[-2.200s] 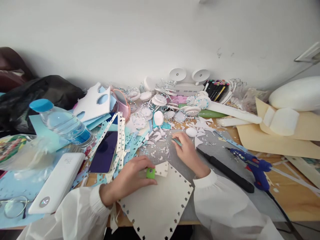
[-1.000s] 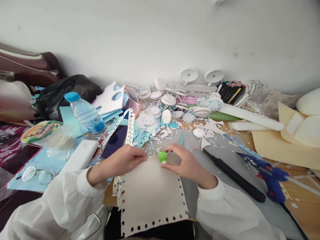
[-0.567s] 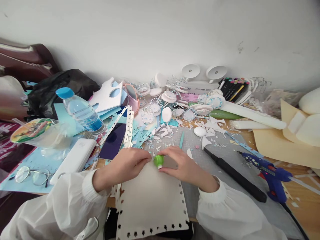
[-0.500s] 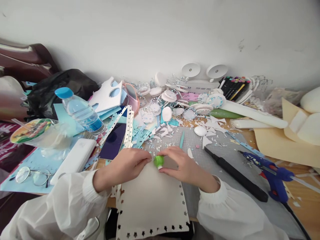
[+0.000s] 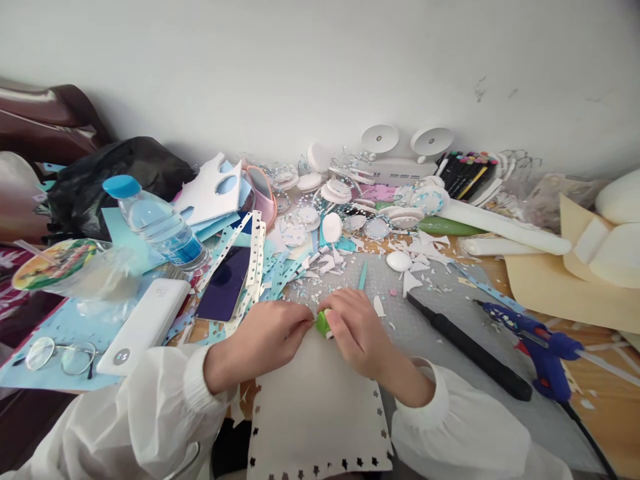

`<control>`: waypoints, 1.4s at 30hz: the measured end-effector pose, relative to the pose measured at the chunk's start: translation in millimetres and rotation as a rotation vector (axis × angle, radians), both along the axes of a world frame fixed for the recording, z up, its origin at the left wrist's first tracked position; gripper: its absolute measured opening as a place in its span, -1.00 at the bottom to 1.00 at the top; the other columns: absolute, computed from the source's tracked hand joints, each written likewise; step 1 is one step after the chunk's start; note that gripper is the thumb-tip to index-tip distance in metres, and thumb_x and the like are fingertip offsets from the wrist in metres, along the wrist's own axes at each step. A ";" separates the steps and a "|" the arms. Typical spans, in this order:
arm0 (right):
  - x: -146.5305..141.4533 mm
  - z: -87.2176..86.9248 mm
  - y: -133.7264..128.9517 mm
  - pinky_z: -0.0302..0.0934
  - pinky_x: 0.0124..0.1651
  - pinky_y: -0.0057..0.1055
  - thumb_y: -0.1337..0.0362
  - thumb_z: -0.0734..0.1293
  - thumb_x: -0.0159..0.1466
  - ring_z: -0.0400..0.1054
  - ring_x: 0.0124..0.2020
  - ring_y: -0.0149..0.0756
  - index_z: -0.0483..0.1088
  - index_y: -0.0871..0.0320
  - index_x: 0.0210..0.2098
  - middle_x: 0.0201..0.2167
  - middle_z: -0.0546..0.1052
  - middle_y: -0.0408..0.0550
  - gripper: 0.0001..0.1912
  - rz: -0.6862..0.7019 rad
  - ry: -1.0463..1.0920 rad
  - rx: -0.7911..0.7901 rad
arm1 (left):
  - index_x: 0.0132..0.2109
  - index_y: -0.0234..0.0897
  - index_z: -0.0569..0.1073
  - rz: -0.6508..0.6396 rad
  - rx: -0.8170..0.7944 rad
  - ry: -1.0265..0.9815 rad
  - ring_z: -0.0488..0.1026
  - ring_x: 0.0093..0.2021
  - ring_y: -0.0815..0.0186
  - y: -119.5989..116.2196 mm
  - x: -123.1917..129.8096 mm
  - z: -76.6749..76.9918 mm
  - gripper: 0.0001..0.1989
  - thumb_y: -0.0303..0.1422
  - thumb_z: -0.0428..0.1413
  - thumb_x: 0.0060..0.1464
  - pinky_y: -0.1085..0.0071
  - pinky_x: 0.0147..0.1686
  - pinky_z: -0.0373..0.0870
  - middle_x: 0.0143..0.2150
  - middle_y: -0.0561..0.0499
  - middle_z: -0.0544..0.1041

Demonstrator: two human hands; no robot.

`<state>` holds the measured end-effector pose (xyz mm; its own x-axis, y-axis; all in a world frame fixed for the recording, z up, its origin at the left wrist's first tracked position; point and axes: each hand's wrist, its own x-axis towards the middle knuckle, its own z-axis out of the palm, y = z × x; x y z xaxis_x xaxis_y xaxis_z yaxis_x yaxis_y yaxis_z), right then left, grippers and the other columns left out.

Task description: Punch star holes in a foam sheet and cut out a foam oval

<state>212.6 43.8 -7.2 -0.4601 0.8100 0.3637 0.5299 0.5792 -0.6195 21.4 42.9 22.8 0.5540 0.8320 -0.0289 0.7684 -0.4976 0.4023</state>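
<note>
A small green craft punch [image 5: 323, 324] with a white part sits at the far edge of a pale sheet of paper [image 5: 320, 413]. My right hand [image 5: 357, 333] is closed around the punch, its fingers hiding much of it. Just to the left, my left hand [image 5: 267, 343] pinches the far edge of the sheet, fingers pressed together and touching or almost touching the punch. Star-shaped holes run along the sheet's near edge and up both sides. The sheet slopes down over the table's front edge toward my lap.
Around the hands lie a phone [image 5: 225, 283], a black-handled tool [image 5: 470, 347] and a blue glue gun [image 5: 537, 343]. At left are a water bottle [image 5: 157, 223], a white power bank [image 5: 145, 325] and glasses [image 5: 63, 355]. Punched strips [image 5: 256, 260] and round white pieces [image 5: 336, 191] crowd the back.
My right hand has closed further over the punch, covering more of it. Both hands and the near end of the sheet have shifted slightly right.
</note>
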 end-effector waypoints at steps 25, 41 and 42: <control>-19.1 -12.2 5.0 0.04 -0.37 -0.31 0.12 -0.16 0.43 0.25 -0.54 -0.28 0.17 0.08 -0.65 -0.68 0.38 -0.10 -0.39 -0.160 0.084 -0.212 | -0.44 -0.25 0.43 0.040 -0.060 -0.015 0.46 -0.48 0.29 -8.3 10.4 -4.4 -0.75 -0.42 -0.05 0.16 0.42 -0.50 0.11 -0.49 0.02 0.53; -17.7 -14.3 7.2 0.03 -0.32 -0.38 0.00 -0.06 0.42 0.27 -0.54 -0.33 0.24 0.11 -0.66 -0.70 0.34 -0.16 -0.36 -0.170 0.119 -0.378 | -0.45 -0.26 0.42 0.024 -0.059 0.038 0.47 -0.48 0.29 -6.7 11.6 -4.5 -0.73 -0.41 -0.07 0.18 0.42 -0.50 0.05 -0.48 0.00 0.54; -17.8 -13.9 7.2 0.02 -0.34 -0.38 0.00 -0.06 0.42 0.26 -0.55 -0.34 0.23 0.11 -0.67 -0.71 0.33 -0.16 -0.36 -0.166 0.116 -0.399 | -0.45 -0.25 0.42 0.022 -0.053 0.043 0.46 -0.48 0.29 -7.0 11.9 -4.7 -0.73 -0.41 -0.07 0.17 0.41 -0.50 0.05 -0.48 -0.01 0.54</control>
<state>194.8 51.0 -21.2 -0.2870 0.9567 0.0488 0.5095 0.1956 -0.8380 33.3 35.9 18.1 0.5331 0.8404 -0.0970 0.7960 -0.4595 0.3941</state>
